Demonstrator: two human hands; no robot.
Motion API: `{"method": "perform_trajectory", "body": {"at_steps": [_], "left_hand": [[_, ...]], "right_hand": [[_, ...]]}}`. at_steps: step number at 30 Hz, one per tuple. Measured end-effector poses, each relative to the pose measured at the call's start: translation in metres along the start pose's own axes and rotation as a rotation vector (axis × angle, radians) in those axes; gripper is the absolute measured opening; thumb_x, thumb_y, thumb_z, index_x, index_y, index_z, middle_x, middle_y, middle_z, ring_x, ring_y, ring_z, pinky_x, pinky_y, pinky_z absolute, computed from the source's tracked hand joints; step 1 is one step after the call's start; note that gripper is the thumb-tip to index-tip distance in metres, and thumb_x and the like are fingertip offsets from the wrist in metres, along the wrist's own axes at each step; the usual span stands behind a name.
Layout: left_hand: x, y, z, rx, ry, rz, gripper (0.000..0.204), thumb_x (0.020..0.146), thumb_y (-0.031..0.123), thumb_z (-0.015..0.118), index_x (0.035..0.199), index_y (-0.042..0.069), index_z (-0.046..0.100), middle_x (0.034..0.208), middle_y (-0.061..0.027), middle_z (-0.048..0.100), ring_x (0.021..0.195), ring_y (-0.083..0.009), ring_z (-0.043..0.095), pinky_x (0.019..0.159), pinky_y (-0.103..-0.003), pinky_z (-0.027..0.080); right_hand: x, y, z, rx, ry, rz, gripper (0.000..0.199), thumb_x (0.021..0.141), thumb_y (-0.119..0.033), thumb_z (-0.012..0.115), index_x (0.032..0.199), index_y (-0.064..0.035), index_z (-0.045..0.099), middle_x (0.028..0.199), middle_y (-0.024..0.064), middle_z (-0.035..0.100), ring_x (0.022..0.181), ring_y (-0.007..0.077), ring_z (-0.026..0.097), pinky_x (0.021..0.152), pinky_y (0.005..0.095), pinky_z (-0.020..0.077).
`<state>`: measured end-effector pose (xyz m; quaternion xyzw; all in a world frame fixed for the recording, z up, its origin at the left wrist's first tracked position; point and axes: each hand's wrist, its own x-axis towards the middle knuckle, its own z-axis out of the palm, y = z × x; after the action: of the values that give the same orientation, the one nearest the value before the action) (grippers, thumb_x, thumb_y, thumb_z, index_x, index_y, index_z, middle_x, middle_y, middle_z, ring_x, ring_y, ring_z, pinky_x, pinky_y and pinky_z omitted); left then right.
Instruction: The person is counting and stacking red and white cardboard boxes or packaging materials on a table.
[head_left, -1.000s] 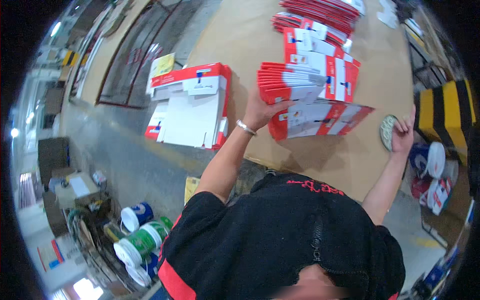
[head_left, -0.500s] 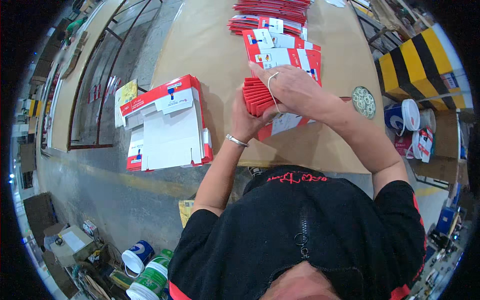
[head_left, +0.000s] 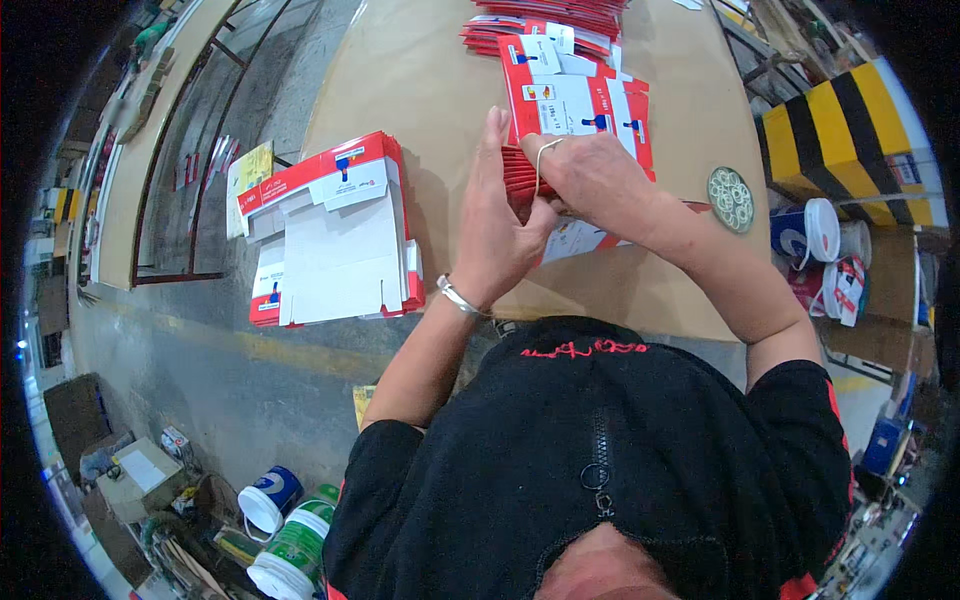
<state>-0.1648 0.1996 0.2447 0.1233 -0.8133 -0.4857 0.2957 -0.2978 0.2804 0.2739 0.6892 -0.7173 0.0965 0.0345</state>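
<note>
A bundle of flat red cartons [head_left: 521,172] stands edge-up at the near side of the table, between my hands. My left hand [head_left: 496,225] braces its left side, fingers stretched along it and thumb pressed at the near end. My right hand [head_left: 595,180] is closed over the bundle's right side, pinching a pale rubber band [head_left: 541,168] that runs taut across the carton edges. The band's far end and underside are hidden by my fingers. Just beyond lie more red-and-white flat cartons [head_left: 567,103], printed with small blue figures.
A round dish [head_left: 711,200] of pale rings sits at the table's right. Left of the table is a stack of larger red-and-white cartons [head_left: 335,265]. More flat cartons [head_left: 550,35] are piled at the far end. Buckets [head_left: 822,230] and a yellow-black striped block [head_left: 840,130] stand right.
My left hand has opened out from its curl around the bundle, its fingers now straight along the side. The bundle has shifted slightly right. My right hand keeps its pinch on the rubber band.
</note>
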Motion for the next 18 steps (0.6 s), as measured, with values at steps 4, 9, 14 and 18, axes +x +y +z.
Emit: {"method": "perform_trajectory", "body": {"at_steps": [4, 9, 14, 18], "left_hand": [[0.003, 0.003, 0.000, -0.130, 0.172, 0.031, 0.061, 0.068, -0.010, 0.047, 0.126, 0.002, 0.033, 0.132, -0.0227, 0.041, 0.122, -0.0375, 0.043, 0.099, -0.041, 0.037], [0.019, -0.041, -0.041, 0.169, 0.122, 0.275, 0.022, 0.064, -0.018, 0.042, 0.070, 0.004, 0.047, 0.127, -0.0150, 0.047, 0.131, -0.0356, 0.033, 0.098, -0.044, 0.037], [0.026, -0.064, -0.047, 0.330, -0.265, -0.039, 0.044, 0.075, 0.012, 0.064, 0.118, 0.018, 0.061, 0.138, -0.0126, 0.038, 0.133, -0.0355, 0.026, 0.101, -0.049, 0.031], [0.025, -0.063, -0.057, 0.110, -0.692, -0.071, 0.078, 0.069, 0.027, 0.077, 0.136, 0.014, 0.039, 0.149, -0.0147, 0.013, 0.138, -0.0343, 0.011, 0.106, -0.050, 0.024]], "right_hand": [[-0.003, 0.003, -0.004, 0.024, -0.035, 0.013, 0.035, 0.069, -0.021, 0.071, 0.085, -0.0022, 0.046, 0.074, 0.0148, 0.061, 0.075, 0.0288, 0.064, 0.061, 0.0364, 0.0498], [-0.001, 0.003, -0.010, 0.052, -0.099, -0.069, 0.048, 0.072, -0.033, 0.070, 0.099, -0.0002, 0.047, 0.075, 0.0147, 0.061, 0.072, 0.0292, 0.063, 0.062, 0.0360, 0.0497], [0.000, 0.005, -0.009, 0.098, -0.097, -0.067, 0.059, 0.071, -0.038, 0.071, 0.108, 0.0004, 0.047, 0.077, 0.0154, 0.061, 0.072, 0.0294, 0.063, 0.062, 0.0359, 0.0501], [-0.002, 0.009, -0.008, 0.143, -0.153, -0.033, 0.058, 0.068, -0.038, 0.074, 0.105, -0.0005, 0.048, 0.076, 0.0163, 0.062, 0.074, 0.0298, 0.064, 0.062, 0.0367, 0.0504]]}}
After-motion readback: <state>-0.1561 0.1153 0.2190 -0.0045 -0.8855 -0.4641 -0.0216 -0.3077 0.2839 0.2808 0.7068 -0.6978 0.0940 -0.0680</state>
